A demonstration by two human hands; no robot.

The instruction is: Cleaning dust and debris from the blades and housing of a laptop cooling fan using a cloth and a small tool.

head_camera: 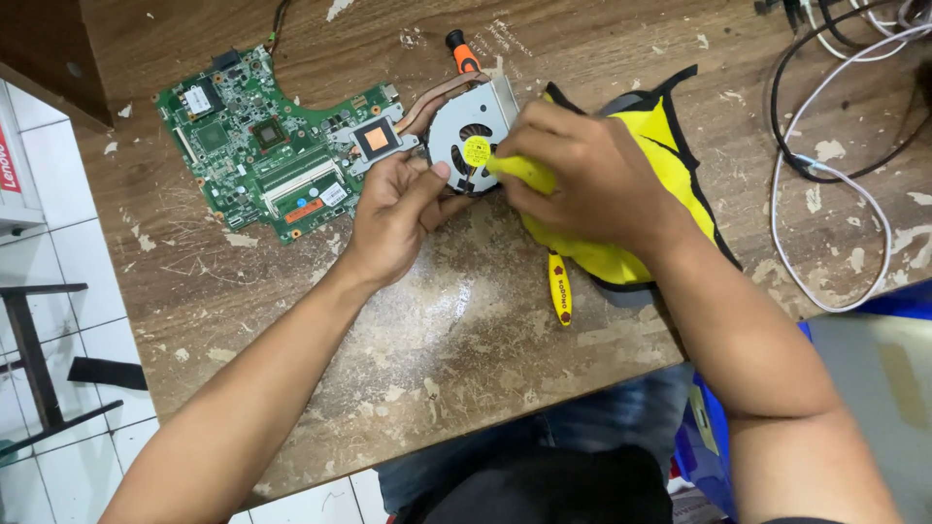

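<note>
Both hands on cooling fan [473,146]: left hand [398,213] pinching its rim, right hand [582,180] gripping yellow cloth [670,165], copper pipe [437,94] up-left

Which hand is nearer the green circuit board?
Left. The left hand sits right beside the green circuit board, at its right end. The right hand is farther right, past the fan, holding a yellow cloth.

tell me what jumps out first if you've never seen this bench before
The bright yellow cloth grabs the eye at centre right, bunched under the right hand, which presses a fold of it onto the round cooling fan. The left hand steadies the fan from below. A green circuit board lies at upper left on the scuffed wooden table.
</note>
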